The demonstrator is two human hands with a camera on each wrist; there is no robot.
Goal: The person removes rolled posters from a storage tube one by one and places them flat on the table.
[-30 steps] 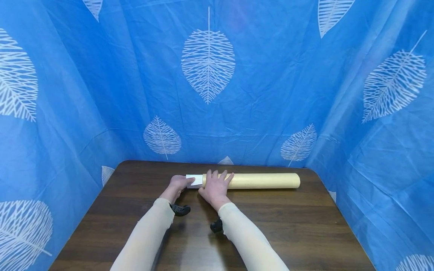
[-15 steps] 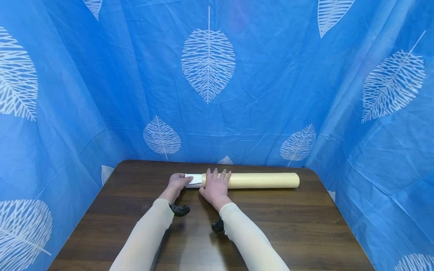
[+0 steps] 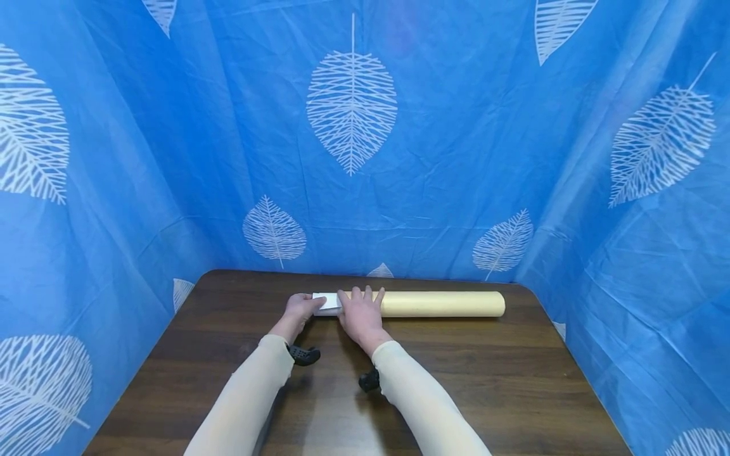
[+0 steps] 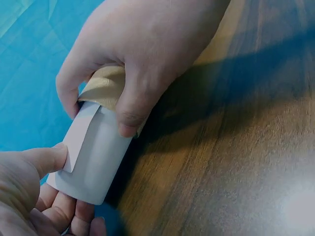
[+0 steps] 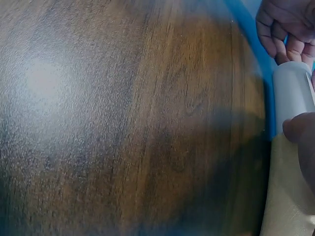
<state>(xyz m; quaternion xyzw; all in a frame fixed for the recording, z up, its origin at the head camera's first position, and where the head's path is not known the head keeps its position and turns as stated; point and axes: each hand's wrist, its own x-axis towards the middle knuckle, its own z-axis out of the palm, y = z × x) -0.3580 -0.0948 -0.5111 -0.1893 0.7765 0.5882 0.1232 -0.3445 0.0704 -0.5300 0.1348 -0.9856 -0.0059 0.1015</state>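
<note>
A long pale-yellow roll [image 3: 445,304] lies crosswise near the table's back edge, with a white tube-shaped section [image 4: 106,152] sticking out at its left end. Along this section runs a narrow white flap [image 4: 82,130]. My left hand [image 3: 299,309] holds the white end, its thumb pressing on the flap and its other fingers curled beneath the rim. Just to the right, my right hand [image 3: 361,316] grips the roll from above where yellow meets white. In the left wrist view its thumb reaches onto the white surface while its fingers wrap the far side.
The dark wood-grain table [image 3: 485,380] extends toward the person. Blue curtains [image 3: 422,190] with white leaf prints surround it at the back and both sides. Black wrist devices [image 3: 304,354] hang at the sleeve cuffs.
My right hand's fingers have shifted slightly left, to the border of yellow and white. The left hand stays at the white end, and the roll keeps its place.
</note>
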